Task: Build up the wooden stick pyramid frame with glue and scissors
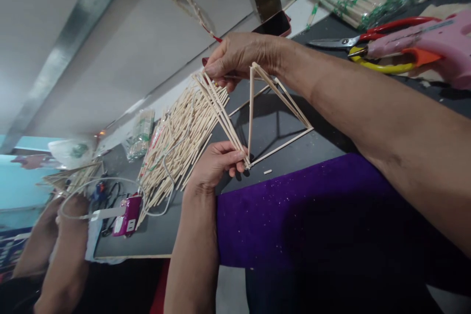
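I have the stick frame (pixel 250 113) in front of me over the desk (pixel 147 241), beside the heap of loose sticks (pixel 184 132); whether its far corners touch down I cannot tell. My left hand (pixel 217 161) pinches the near bottom corner, thumb against fingers, where several sticks run together. My right hand (pixel 235 56) is closed around the upper tips of the slanting sticks, though its own fingers partly hide the exact grip.

I judge the frame to be very light, each stick stiff along its length but easy to snap if bent sideways. The bare wood should not be slippery. The weak places are likely the joints, so I would take hold right at the corners, gently, and not squeeze the middle of a span, which could twist the whole shape.

A small offcut (pixel 268 171) lies near my left hand, by the purple cloth (pixel 265 225). Beyond my right forearm lie the scissors (pixel 338 43) and the pink glue gun (pixel 415 41)
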`<action>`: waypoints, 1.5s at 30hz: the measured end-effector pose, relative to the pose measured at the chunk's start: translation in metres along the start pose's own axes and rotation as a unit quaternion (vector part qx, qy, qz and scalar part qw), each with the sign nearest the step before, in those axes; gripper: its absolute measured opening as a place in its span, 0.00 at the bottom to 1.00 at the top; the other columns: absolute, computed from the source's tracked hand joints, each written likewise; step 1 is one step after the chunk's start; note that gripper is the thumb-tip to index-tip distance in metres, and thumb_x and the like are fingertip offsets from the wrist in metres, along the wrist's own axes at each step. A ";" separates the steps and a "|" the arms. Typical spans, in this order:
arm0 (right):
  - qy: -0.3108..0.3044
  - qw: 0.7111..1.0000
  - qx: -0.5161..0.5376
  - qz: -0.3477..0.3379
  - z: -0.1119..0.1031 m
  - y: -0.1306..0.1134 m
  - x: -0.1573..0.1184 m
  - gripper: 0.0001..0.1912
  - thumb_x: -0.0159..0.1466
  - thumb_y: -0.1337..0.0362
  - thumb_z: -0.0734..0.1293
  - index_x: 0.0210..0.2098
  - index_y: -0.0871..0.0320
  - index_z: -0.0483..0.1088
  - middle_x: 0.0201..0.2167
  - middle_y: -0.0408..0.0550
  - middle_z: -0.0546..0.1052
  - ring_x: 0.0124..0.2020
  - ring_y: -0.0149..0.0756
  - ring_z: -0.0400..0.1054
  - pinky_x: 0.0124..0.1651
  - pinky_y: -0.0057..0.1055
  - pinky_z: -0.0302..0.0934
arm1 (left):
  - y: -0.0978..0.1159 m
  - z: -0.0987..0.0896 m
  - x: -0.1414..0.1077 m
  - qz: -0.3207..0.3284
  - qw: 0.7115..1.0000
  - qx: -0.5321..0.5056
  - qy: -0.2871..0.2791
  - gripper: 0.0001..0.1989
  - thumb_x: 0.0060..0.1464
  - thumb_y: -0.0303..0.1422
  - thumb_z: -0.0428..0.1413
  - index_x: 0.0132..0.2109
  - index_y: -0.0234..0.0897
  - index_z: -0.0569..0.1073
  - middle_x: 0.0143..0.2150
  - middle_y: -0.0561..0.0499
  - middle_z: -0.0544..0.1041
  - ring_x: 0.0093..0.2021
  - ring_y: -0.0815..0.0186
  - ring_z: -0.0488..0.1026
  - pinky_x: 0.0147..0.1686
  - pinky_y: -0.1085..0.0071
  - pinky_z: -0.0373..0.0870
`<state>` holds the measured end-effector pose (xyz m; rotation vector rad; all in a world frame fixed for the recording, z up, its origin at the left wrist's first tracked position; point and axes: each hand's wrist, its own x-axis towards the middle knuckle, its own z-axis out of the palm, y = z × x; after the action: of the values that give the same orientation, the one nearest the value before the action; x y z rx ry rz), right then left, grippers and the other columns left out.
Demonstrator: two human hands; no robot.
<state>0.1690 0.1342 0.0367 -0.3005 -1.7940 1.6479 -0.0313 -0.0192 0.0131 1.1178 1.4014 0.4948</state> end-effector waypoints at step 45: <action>0.033 0.999 -0.003 -0.014 0.001 0.004 0.009 0.10 0.63 0.73 0.65 0.25 0.68 0.70 0.20 0.46 0.68 0.23 0.27 0.62 0.27 0.21 0.65 | -0.003 0.000 0.002 0.006 1.000 0.001 -0.004 0.13 0.40 0.34 0.71 0.33 0.32 0.81 0.18 0.52 0.76 0.16 0.73 0.70 0.14 0.82 0.63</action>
<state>0.1605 0.1398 0.0364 -0.3264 -1.7481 1.5946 -0.0315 -0.0190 0.0100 1.1298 1.3894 0.4979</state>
